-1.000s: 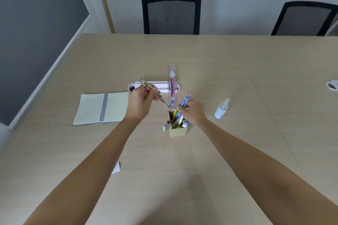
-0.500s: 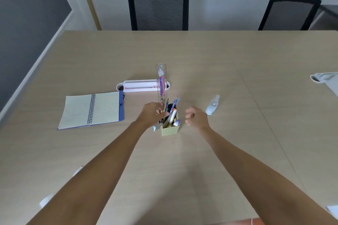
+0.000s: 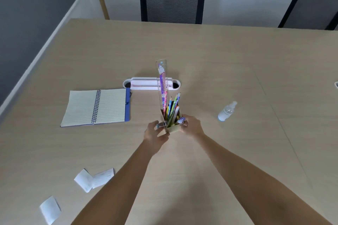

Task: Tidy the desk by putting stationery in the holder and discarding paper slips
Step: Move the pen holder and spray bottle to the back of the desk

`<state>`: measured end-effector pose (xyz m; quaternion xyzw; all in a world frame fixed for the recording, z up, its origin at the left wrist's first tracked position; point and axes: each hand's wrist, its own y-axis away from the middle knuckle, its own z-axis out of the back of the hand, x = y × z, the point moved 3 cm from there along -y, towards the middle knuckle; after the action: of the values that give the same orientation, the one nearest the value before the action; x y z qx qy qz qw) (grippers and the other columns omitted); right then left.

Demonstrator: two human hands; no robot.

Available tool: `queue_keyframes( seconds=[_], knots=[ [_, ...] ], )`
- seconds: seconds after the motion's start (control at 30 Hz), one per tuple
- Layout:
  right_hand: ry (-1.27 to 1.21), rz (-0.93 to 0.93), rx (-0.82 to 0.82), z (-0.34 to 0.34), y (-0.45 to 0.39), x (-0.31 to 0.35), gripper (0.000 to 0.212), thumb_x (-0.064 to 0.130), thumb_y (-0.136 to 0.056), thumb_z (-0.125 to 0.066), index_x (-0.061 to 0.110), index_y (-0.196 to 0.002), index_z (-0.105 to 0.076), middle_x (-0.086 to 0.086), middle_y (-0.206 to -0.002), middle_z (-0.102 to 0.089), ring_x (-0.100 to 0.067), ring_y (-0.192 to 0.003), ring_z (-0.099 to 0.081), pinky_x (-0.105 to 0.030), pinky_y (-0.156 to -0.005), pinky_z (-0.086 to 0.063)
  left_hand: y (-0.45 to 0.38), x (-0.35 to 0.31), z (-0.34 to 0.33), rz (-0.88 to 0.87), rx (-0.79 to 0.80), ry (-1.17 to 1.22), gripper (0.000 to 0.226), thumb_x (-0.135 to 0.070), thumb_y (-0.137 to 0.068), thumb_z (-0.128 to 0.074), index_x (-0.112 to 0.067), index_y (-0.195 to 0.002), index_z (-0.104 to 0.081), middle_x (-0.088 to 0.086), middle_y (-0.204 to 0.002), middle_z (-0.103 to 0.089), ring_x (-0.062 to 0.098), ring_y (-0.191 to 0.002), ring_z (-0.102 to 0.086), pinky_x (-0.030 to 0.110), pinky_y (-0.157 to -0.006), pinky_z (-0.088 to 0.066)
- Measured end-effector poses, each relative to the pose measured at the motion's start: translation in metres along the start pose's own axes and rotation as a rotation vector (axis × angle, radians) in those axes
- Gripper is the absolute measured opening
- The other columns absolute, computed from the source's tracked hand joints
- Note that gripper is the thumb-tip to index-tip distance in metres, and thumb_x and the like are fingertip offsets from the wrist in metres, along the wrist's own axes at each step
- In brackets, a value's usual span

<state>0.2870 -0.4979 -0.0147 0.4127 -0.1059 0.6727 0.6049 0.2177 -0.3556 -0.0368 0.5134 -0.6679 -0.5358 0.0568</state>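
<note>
Behind the wide beige desk [image 3: 219,56] you see a pale wall and two black mesh chairs, one [image 3: 172,0] near the middle of the far edge and one [image 3: 311,11] at the right. Near the centre of the desk stands the small cardboard holder [image 3: 172,129], and your two hands are around it. Your left hand [image 3: 155,136] presses the left side of the holder, with the thumb on its lower front corner and the fingers curled to the side wall. Your right hand [image 3: 191,125] closes on the right side in the same way, so both hands grasp the holder between them. A metal binder clip [image 3: 162,124] sits on the left rim, just above your left fingers.

Inside the holder a long clear ruler [image 3: 162,86] with purple print stands upright, and several coloured pencils [image 3: 173,105] lean a little to the right beside it. Just behind is a white cable port [image 3: 151,83] set in the desk. An open spiral notebook [image 3: 95,107] lies to the left, well apart from the holder, and a small spray bottle [image 3: 226,111] lies to the right.

Three white paper slips are on the near left part of the desk: two [image 3: 94,179] touching each other, one [image 3: 50,209] closer to the edge
</note>
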Motion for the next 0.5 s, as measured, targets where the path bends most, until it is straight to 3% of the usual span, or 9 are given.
queue_keyframes(
  seconds=[0.1,0.17,0.23,0.37,0.5],
  knots=[
    [-0.010,0.009,-0.015,-0.008,-0.024,0.019,0.028,0.007,-0.077,-0.051,0.020,-0.094,-0.067,-0.003,-0.086,-0.067,-0.017,-0.082,-0.060,-0.013,-0.059,-0.040,-0.019,-0.031,0.001,-0.036,-0.018,-0.001,0.021,-0.029,-0.092,-0.040,-0.014,-0.104,-0.050,0.011,-0.101,-0.056,0.036,-0.079,-0.057,0.041,-0.079,-0.048],
    [-0.062,0.008,-0.042,-0.016,-0.041,0.032,0.031,0.003,-0.079,-0.051,0.016,-0.103,-0.067,-0.008,-0.098,-0.071,-0.021,-0.089,-0.066,-0.017,-0.069,-0.048,-0.033,-0.053,0.002,-0.061,-0.049,-0.027,0.022,-0.030,-0.092,-0.041,-0.014,-0.105,-0.051,0.011,-0.106,-0.058,0.036,-0.081,-0.058,0.042,-0.084,-0.047],
    [-0.102,0.007,-0.064,-0.022,-0.059,0.045,0.031,0.005,-0.082,-0.052,0.014,-0.108,-0.065,-0.012,-0.104,-0.071,-0.025,-0.096,-0.068,-0.027,-0.074,-0.051,-0.046,-0.074,0.002,-0.078,-0.067,-0.066,0.019,-0.030,-0.092,-0.042,-0.016,-0.096,-0.054,0.010,-0.105,-0.060,0.035,-0.081,-0.058,0.039,-0.077,-0.047],
    [-0.123,0.030,-0.113,-0.029,-0.092,0.068,0.028,0.011,-0.088,-0.052,0.011,-0.114,-0.062,-0.016,-0.109,-0.069,-0.029,-0.100,-0.067,-0.030,-0.079,-0.052,-0.072,-0.108,0.000,-0.082,-0.039,-0.137,0.021,-0.036,-0.090,-0.041,-0.023,-0.079,-0.054,0.004,-0.111,-0.060,0.034,-0.093,-0.054,0.035,-0.073,-0.042],
    [-0.129,0.015,-0.124,-0.032,-0.118,0.082,0.027,0.015,-0.090,-0.052,0.011,-0.115,-0.061,-0.016,-0.111,-0.068,-0.031,-0.103,-0.064,-0.042,-0.088,-0.053,-0.092,-0.132,-0.003,-0.105,-0.028,-0.150,0.020,-0.038,-0.089,-0.042,-0.025,-0.084,-0.057,0.003,-0.112,-0.062,0.034,-0.094,-0.052,0.036,-0.080,-0.041]
  ],
)
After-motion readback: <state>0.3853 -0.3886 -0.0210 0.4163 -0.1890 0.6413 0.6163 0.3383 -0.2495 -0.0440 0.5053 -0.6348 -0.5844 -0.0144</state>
